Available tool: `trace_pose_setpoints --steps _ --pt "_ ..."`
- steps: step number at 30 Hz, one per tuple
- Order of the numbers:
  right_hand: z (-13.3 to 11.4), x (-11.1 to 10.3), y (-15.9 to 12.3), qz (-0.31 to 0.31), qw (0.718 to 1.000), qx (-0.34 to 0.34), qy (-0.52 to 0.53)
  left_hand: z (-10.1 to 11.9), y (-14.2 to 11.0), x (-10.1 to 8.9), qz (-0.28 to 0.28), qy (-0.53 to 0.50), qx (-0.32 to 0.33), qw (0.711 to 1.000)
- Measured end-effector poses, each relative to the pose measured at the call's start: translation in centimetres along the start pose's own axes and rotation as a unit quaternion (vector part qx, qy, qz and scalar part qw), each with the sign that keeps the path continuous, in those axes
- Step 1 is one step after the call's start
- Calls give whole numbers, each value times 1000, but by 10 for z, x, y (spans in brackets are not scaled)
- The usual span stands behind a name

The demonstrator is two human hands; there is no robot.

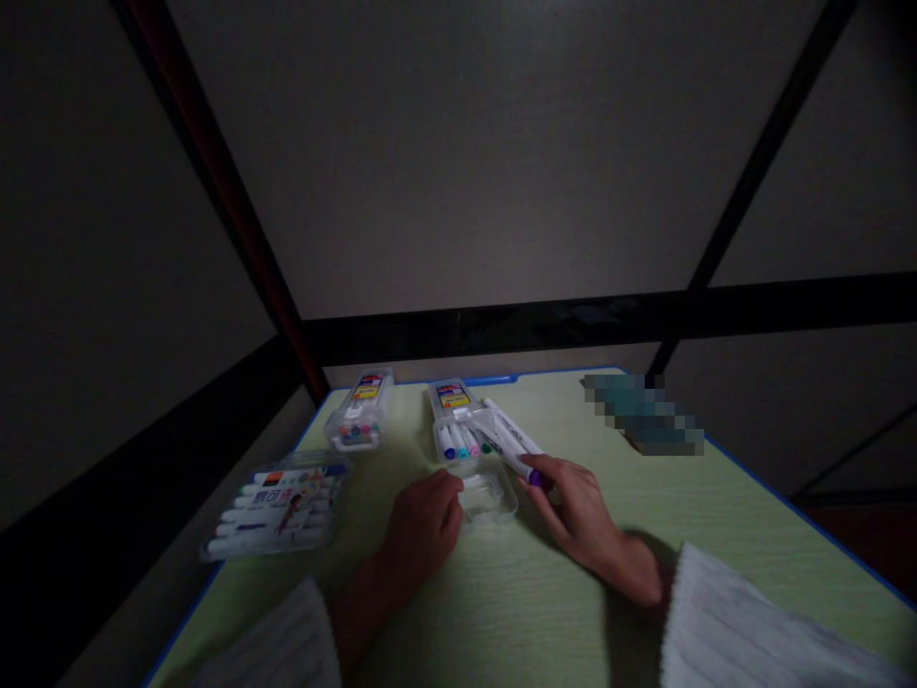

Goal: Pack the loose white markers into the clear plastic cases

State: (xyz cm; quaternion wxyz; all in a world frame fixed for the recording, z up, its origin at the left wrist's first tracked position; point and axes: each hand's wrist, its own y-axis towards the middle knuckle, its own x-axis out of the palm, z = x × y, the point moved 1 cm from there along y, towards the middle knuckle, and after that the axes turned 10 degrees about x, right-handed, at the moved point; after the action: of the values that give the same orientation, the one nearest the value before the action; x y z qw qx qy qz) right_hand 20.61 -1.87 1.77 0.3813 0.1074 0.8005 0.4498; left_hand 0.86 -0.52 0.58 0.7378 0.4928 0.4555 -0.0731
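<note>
Steady lid, light pinch
Right hand's grip [579, 508] closes on white markers [514, 432] beside the open case [445, 409] on the worktop [501, 602]; left hand [422, 521] curls at the lid [510, 502], hold unclear.

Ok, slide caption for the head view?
Right hand holding white markers beside an open clear marker case, left hand at its flap, on a pale green table.

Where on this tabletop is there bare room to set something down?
Mostly right of the right hand, nearer than the blurred item; also between the forearms. Crowded: the centre, with the open marker case, its clear flap, the held markers and left hand.
</note>
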Motion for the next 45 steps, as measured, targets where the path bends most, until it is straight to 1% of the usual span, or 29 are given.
trace_pose_setpoints --steps 5,14,19,25,35,45 --pt "0 6 -1 -7 999 36 23 1 0 -1 -15 -1 -10 1000" --pt "3 11 -5 -23 996 71 39 0 0 2 -14 3 -9 1000" --pt "3 12 -4 -30 995 79 50 0 1 1 -22 0 -14 1000" --pt "3 12 -4 -39 994 84 54 0 0 1 -18 -4 -14 1000" --pt "4 15 -6 -28 989 124 79 0 1 2 -12 -12 -8 1000" --pt "4 15 -5 -34 989 121 79 2 1 1 -6 -28 -3 1000"
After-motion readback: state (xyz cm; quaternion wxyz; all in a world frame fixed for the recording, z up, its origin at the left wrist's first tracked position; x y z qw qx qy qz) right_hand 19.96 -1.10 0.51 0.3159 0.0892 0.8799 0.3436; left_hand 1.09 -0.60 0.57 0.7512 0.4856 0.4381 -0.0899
